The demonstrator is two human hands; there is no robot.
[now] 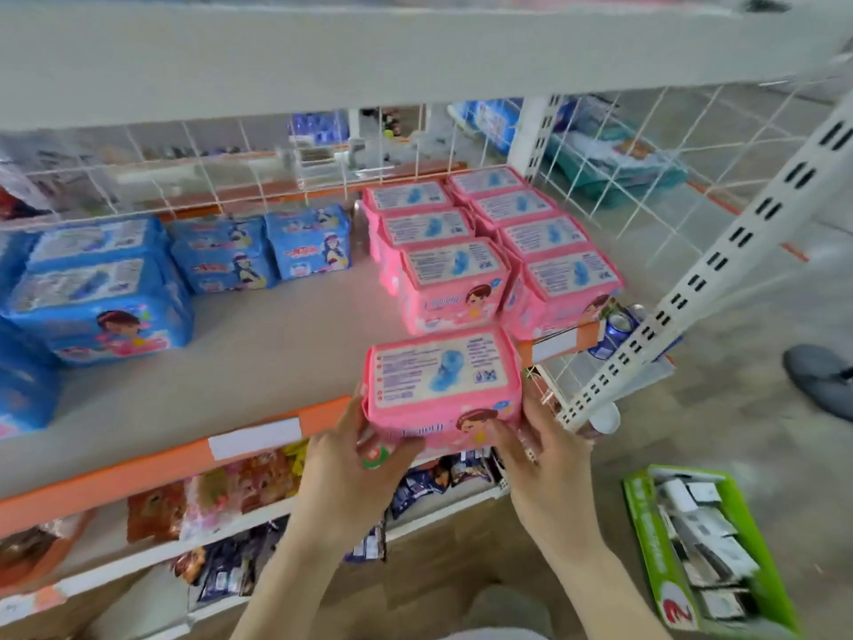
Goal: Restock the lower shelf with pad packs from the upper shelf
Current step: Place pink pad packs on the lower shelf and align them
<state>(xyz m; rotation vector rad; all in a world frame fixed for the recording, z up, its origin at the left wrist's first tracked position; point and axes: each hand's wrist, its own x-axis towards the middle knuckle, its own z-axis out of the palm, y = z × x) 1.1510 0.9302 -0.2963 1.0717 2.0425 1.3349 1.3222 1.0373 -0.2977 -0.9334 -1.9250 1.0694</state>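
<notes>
- Lower centre of the frame: pink pad pack (443,390), printed label facing up, cartoon face toward the camera, held level between both hands.
- Left hand (351,459) at the pack's lower left corner, fingers curled round the near edge, thumb up along the left side.
- Right hand (549,450) at the pack's lower right corner, fingers curled close against the front face, gripping it.
- Pack over the orange front lip of the lower shelf (277,353), just in front of the nearest stocked pink pack; touching the lip or not, impossible to tell.
- Right of centre, on that shelf: pink packs in two rows (484,242), labels up, running back to the wire mesh (231,164).
- Left of the frame, same shelf: stacked blue packs (101,288); farther back, a row of upright blue packs (263,247).
- Across the top: grey upper shelf (369,53), blurred.
- Lower left, under the orange lip: snack packets (221,491) on a tier below.
- Right side: white slotted upright (720,251), slanting across the frame; blue can (614,330) just beside it, next to the pink rows.
- Lower right, on the floor: green box (646,524) of small white packets.
- Right edge: grey shoe (821,376).
</notes>
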